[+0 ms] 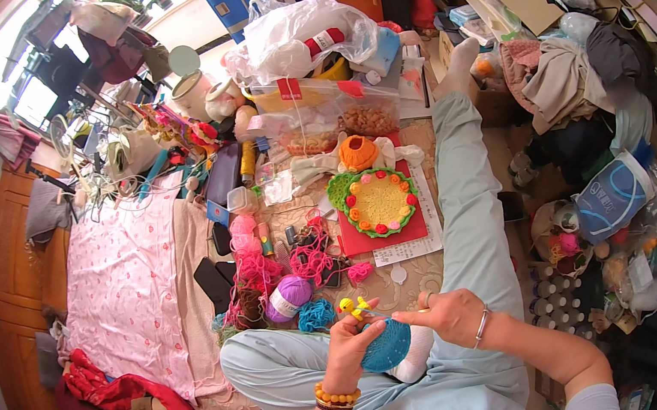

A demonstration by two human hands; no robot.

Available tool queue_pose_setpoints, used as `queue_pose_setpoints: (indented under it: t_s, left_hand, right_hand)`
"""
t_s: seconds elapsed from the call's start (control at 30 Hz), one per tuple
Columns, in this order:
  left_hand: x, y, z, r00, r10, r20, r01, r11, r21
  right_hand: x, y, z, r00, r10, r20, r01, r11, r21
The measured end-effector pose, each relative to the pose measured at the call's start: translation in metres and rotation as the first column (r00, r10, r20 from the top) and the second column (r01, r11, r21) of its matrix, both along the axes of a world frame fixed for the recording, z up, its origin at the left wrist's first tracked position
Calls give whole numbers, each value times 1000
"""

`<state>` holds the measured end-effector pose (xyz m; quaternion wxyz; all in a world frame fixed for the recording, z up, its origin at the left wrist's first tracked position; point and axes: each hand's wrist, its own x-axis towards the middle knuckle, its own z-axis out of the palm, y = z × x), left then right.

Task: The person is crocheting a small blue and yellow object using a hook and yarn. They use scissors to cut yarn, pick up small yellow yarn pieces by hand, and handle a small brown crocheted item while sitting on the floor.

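Note:
My left hand (pixel 344 352), with beaded bracelets at the wrist, is closed on a round blue crochet piece (pixel 388 345) over my lap. A small yellow crocheted figure (pixel 353 307) sits at the top of the piece, by my left fingertips. From the right, my right hand (pixel 450 319) meets the edge of the blue work, its index finger stretched toward it. A thin, light crochet hook (pixel 378 313) shows between the two hands; my right fingers partly hide it. Close to my left knee lie a blue yarn ball (pixel 315 316) and a purple yarn ball (pixel 288 298).
Ahead lies a yellow crocheted round with a green, flowered rim (pixel 381 203) on a red book (pixel 360 239). An orange crocheted piece (pixel 358 152) is behind it. Pink yarn (pixel 249 257) and a dark phone (pixel 214 281) are to the left. Bags and clothes crowd the right.

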<state>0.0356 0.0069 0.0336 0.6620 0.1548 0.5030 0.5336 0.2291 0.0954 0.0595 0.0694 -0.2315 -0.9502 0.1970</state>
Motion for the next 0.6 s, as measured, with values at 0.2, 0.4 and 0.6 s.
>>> queue_pose_setpoints:
  t_s: [0.2,0.4,0.6]
  left_hand:
    - [8,-4,-9,988,88,-123,-87,996,9]
    - [13,-2,-7,987,140,-77,-139,990,19]
    - [21,-2,-1,986,165,-8,-164,986,25]
  right_hand:
    - [-11,-15,5,999,-41,-21,44,985,166]
    - [-15,-28,-9,987,-119,-112,141,966,216]
    - [-28,-37,-41,779,-396,-486,189,887,-421]
